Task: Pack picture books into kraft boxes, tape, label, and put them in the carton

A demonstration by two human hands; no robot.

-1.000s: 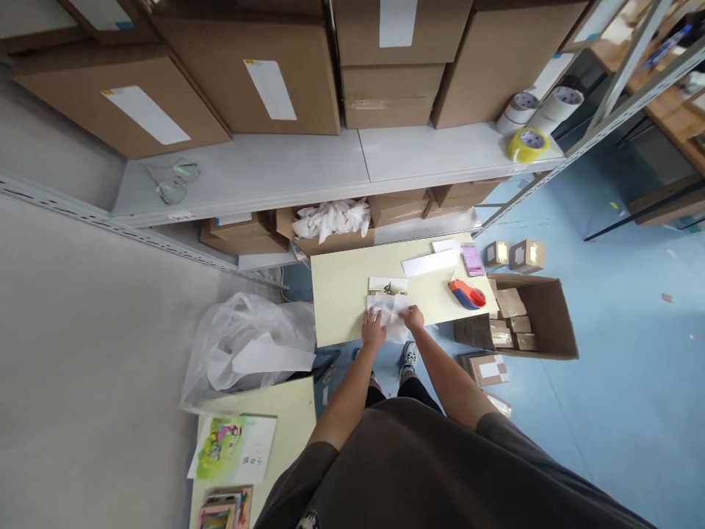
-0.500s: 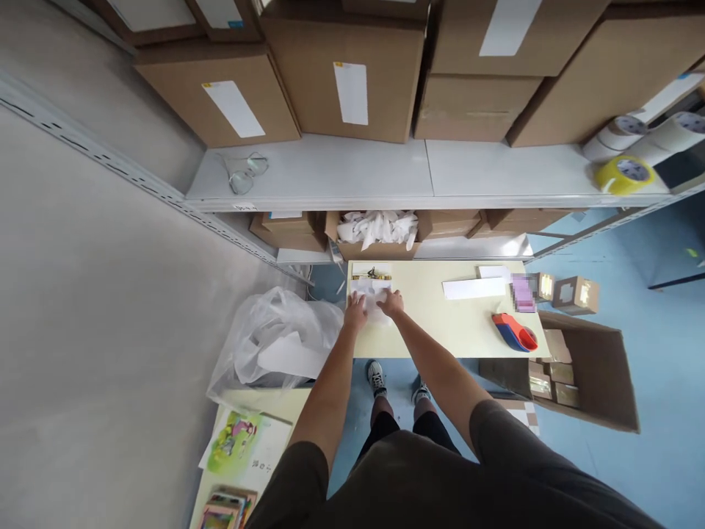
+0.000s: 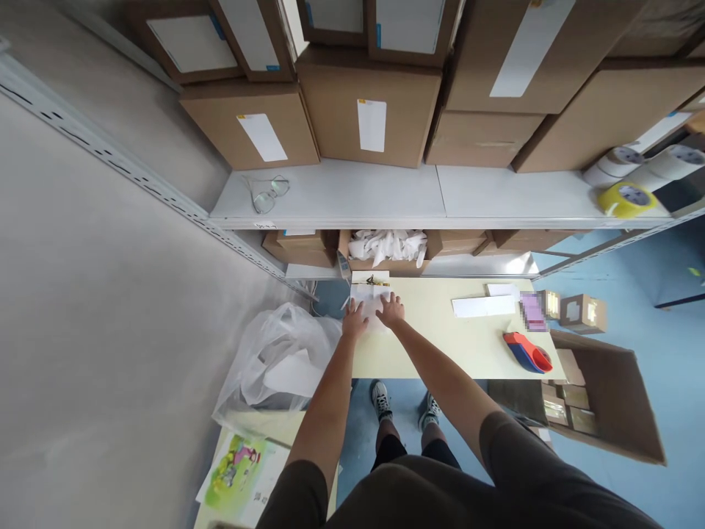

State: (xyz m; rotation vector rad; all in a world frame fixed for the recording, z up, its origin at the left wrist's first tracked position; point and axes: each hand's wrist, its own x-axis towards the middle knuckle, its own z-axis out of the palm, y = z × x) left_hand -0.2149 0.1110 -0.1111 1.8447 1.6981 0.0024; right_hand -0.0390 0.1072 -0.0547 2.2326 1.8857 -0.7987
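A white, partly see-through sheet or wrap (image 3: pixel 364 295) lies over a flat, pale item (image 3: pixel 360 278) with a dark and gold printed band at the far left of the cream table (image 3: pixel 429 345). My left hand (image 3: pixel 353 322) rests at the sheet's left side, its fingers stretched forward and apart. On the right side, my right hand (image 3: pixel 391 311) lies palm down with spread fingers touching the sheet. Neither hand appears to grip anything. What the covered item is, I cannot tell.
Right on the table are white strips (image 3: pixel 483 306) and a red-and-blue tape dispenser (image 3: pixel 527 353). A clear plastic bag (image 3: pixel 275 360) stands left, above a picture book (image 3: pixel 236 470). Shelves ahead hold cartons (image 3: pixel 369 110), glasses (image 3: pixel 269 195) and yellow tape (image 3: pixel 628 200). An open carton (image 3: pixel 611 389) stands right.
The whole view has shifted, so things sit lower and slightly right. My fingers, bent at the sheet before, now lie flatter and more spread on it.
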